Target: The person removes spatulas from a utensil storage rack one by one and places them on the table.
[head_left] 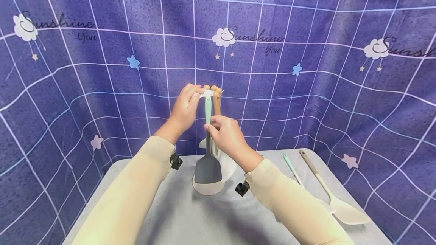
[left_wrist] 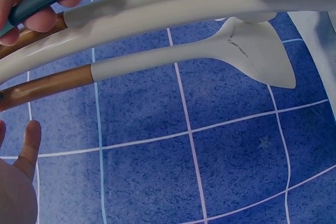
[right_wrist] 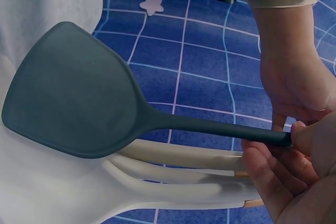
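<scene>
A turner (head_left: 208,169) with a dark grey blade and mint-green handle hangs upright at the front of a white utensil rack (head_left: 208,93). My right hand (head_left: 227,133) pinches it where the handle meets the dark shaft; the right wrist view shows the whole turner (right_wrist: 79,93). At the rack's top my left hand (head_left: 185,105) holds the white rim between thumb and fingers. Wooden-handled utensils (head_left: 216,103) hang behind the turner, their lower parts partly hidden. One is a white spatula (left_wrist: 257,56), plain in the left wrist view.
On the grey tabletop (head_left: 163,214), at the right, lie a beige-and-brown turner (head_left: 349,211) and a mint-handled utensil (head_left: 289,163), partly covered by my right sleeve. The rack's round base (head_left: 208,190) stands mid-table. A blue gridded curtain (head_left: 259,124) encloses the back and sides.
</scene>
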`<state>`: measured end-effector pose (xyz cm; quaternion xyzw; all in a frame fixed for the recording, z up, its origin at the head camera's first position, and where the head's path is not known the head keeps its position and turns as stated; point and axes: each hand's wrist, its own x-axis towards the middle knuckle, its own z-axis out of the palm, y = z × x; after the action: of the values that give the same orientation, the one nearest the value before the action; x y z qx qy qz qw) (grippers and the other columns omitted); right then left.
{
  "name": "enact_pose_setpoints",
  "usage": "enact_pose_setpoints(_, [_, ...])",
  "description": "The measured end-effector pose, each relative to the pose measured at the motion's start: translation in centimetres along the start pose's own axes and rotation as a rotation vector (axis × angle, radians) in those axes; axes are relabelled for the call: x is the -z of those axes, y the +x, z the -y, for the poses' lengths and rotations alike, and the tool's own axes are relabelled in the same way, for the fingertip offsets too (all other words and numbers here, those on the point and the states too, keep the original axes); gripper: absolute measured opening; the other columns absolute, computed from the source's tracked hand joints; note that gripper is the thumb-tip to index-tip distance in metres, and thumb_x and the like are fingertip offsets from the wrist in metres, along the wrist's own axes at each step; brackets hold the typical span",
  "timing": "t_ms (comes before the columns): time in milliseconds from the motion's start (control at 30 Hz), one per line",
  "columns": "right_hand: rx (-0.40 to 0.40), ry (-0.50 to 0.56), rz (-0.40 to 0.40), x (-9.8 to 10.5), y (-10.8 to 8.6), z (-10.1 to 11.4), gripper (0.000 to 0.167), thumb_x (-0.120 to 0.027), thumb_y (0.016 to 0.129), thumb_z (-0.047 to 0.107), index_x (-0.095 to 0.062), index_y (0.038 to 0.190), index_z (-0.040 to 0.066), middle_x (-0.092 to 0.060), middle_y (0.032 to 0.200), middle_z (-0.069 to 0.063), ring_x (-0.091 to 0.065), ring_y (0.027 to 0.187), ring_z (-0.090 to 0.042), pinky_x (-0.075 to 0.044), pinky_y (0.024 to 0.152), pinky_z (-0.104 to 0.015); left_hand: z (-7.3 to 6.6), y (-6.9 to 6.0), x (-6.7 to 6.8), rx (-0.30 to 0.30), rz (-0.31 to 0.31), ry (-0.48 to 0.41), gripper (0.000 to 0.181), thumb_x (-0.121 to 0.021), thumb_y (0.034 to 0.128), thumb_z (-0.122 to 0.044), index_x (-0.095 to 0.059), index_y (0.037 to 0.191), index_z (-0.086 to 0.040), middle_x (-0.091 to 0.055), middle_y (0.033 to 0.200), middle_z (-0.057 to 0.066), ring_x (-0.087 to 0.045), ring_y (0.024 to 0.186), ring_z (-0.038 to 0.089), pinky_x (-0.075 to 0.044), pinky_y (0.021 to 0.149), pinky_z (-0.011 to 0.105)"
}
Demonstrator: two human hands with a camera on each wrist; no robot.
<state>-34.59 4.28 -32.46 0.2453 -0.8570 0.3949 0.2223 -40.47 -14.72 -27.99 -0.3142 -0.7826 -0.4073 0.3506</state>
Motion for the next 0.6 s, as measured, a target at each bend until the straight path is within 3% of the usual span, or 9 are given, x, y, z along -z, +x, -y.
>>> enact_pose_setpoints(600, [0.007,0.032,0.020,0.66,-0.57,0.36,0.024,-0.079,0.108,0.022,-0.080,0.127,0.007,-0.089,0.111,-0.007,-0.087,0.105,-0.023,-0.071,0.093,-0.045,0.22,0.06,-0.05,-0.021,-0.018,-0.015,0.038,-0.046,0.1109,-0.013,-0.074,0.131,0.004,-0.068,0.140,0.027,-0.060,0.143,0.043,-0.046,0.127,0.056])
